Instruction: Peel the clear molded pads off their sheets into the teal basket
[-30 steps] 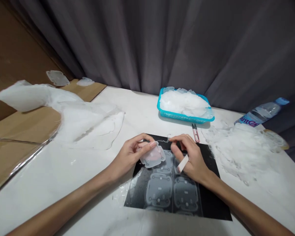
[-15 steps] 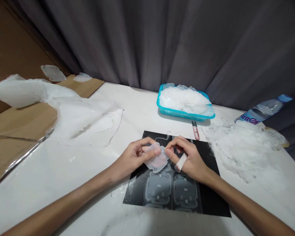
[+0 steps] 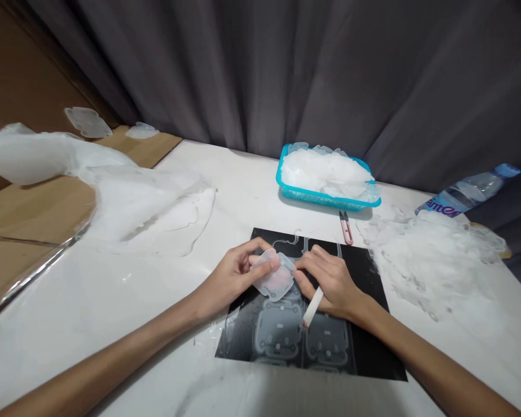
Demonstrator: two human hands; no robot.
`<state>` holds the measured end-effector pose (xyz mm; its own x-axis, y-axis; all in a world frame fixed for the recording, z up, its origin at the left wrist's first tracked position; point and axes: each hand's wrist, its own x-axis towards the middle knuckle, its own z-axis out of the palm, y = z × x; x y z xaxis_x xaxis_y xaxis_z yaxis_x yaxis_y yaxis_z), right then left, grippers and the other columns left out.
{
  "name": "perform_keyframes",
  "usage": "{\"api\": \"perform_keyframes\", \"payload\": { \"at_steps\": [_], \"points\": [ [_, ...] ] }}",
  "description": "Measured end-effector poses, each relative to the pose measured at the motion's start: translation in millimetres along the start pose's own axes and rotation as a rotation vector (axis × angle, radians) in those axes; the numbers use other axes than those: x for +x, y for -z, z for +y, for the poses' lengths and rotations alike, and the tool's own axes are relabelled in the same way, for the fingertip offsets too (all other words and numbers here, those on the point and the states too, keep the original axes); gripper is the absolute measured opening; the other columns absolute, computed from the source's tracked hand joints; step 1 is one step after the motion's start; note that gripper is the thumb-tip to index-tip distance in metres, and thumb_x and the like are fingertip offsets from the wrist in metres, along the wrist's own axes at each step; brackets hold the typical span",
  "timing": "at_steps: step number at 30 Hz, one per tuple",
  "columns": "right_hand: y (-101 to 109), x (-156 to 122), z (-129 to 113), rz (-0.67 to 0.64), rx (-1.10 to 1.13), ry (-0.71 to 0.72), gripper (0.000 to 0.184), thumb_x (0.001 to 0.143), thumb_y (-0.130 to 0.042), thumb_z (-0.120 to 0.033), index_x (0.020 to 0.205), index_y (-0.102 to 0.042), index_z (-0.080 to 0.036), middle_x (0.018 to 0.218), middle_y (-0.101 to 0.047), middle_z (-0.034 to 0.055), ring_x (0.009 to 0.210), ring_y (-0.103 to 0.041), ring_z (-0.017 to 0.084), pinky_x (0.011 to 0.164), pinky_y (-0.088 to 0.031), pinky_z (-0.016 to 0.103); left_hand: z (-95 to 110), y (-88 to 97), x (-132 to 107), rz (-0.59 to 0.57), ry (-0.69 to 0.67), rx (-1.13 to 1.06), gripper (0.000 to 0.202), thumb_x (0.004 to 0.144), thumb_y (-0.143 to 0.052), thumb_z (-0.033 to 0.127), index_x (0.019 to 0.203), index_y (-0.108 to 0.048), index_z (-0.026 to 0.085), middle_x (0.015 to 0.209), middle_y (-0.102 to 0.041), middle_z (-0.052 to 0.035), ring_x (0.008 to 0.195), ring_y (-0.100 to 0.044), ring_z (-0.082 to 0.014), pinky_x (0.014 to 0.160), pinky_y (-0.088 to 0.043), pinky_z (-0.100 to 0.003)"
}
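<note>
My left hand (image 3: pixel 246 271) pinches a thin translucent plastic piece (image 3: pixel 278 285) with rounded, notched edges, its thumb lying on the top face. At that piece's right edge, the bent fingers of my right hand (image 3: pixel 329 279) meet its rim. A slim tool with a white handle (image 3: pixel 314 306) is gripped in my right hand, its handle slanting down out of the palm; its working end is hidden by the fingers. Under both hands lies a black mat (image 3: pixel 375 324), with a translucent sheet of similar outlined pieces (image 3: pixel 278 330) on it.
Beyond the mat, a blue basket (image 3: pixel 330 201) holds a heap of translucent pieces. Pink-handled thread snips (image 3: pixel 346 229) lie before it. To the right are a scrap pile (image 3: pixel 429 260) and a tilted water bottle (image 3: pixel 469 191). White translucent sheets (image 3: pixel 147 197) spread over cardboard (image 3: pixel 35 214) at left.
The plastic piece has shifted slightly left in my left hand. My right hand has turned, so the tool's white handle now points further down and left, with more of it showing.
</note>
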<state>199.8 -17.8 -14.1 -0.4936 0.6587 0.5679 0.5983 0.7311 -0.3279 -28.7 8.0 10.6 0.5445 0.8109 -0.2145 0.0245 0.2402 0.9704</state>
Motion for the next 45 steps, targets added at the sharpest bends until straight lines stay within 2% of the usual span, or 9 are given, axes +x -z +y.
{"api": "perform_keyframes", "payload": {
  "at_steps": [3, 9, 15, 29, 34, 40, 45],
  "points": [
    [-2.5, -2.1, -1.0, 0.011, -0.017, -0.003, 0.013, 0.100, -0.053, -0.017, 0.089, -0.060, -0.018, 0.074, -0.063, 0.0040, 0.070, -0.048, 0.019, 0.063, -0.042, 0.031, -1.1, -0.2, 0.5, -0.010, 0.008, -0.005, 0.035, 0.093, -0.072, 0.047, 0.096, -0.057, 0.016, 0.069, -0.064, 0.0024, 0.058, -0.053, -0.0093, 0.056, -0.041, -0.020],
    [-5.0, -4.4, -0.2, 0.028, -0.060, 0.001, 0.012, 0.099, -0.052, -0.013, 0.091, -0.058, -0.018, 0.074, -0.062, 0.0038, 0.070, -0.050, 0.019, 0.063, -0.042, 0.030, -4.5, -1.3, 0.4, -0.014, -0.007, 0.020, 0.032, 0.095, -0.070, 0.046, 0.096, -0.057, 0.017, 0.061, -0.054, 0.0073, 0.051, -0.039, -0.0059, 0.048, -0.030, -0.017],
    [-3.2, -2.9, 0.3, 0.013, -0.065, -0.007, 0.013, 0.099, -0.049, -0.012, 0.091, -0.058, -0.018, 0.074, -0.060, 0.0035, 0.070, -0.049, 0.018, 0.063, -0.042, 0.030, -5.9, -2.8, 2.4, -0.033, 0.001, 0.064, 0.034, 0.094, -0.068, 0.049, 0.098, -0.058, 0.017, 0.062, -0.051, 0.0073, 0.053, -0.035, -0.0064, 0.048, -0.025, -0.018],
    [-5.5, -4.6, 0.5, 0.011, -0.078, -0.039, 0.016, 0.101, -0.046, -0.012, 0.092, -0.059, -0.018, 0.076, -0.063, 0.0042, 0.072, -0.052, 0.019, 0.063, -0.043, 0.032, -6.6, -5.6, 2.5, -0.051, 0.012, 0.080, 0.032, 0.094, -0.068, 0.047, 0.095, -0.063, 0.015, 0.079, -0.059, 0.0023, 0.070, -0.052, -0.0114, 0.066, -0.040, -0.023],
    [-2.8, -4.0, -0.3, 0.016, 0.015, -0.096, 0.016, 0.102, -0.047, -0.013, 0.097, -0.061, -0.017, 0.080, -0.066, 0.0049, 0.073, -0.056, 0.018, 0.066, -0.046, 0.032, -12.3, -3.9, 4.1, -0.079, -0.002, 0.095, 0.029, 0.089, -0.075, 0.043, 0.091, -0.062, 0.016, 0.079, -0.059, 0.0027, 0.070, -0.052, -0.0117, 0.064, -0.040, -0.023],
    [-0.3, -3.8, 2.3, 0.140, 0.181, -0.212, 0.022, 0.106, -0.043, -0.016, 0.101, -0.064, -0.020, 0.078, -0.067, 0.0029, 0.071, -0.058, 0.017, 0.065, -0.047, 0.030, -13.3, -3.3, 4.4, -0.052, 0.033, 0.052, 0.034, 0.085, -0.080, 0.040, 0.085, -0.055, 0.017, 0.076, -0.060, 0.0022, 0.066, -0.053, -0.0108, 0.061, -0.041, -0.022],
    [-0.2, -4.0, 1.6, 0.122, 0.115, -0.139, 0.022, 0.105, -0.044, -0.017, 0.099, -0.065, -0.018, 0.082, -0.070, 0.0055, 0.070, -0.057, 0.018, 0.065, -0.046, 0.031, -12.5, -3.4, 5.3, -0.019, -0.062, 0.000, 0.040, 0.081, -0.083, 0.037, 0.076, -0.048, 0.018, 0.072, -0.054, 0.0049, 0.065, -0.049, -0.0092, 0.059, -0.041, -0.020]
  ]
}}
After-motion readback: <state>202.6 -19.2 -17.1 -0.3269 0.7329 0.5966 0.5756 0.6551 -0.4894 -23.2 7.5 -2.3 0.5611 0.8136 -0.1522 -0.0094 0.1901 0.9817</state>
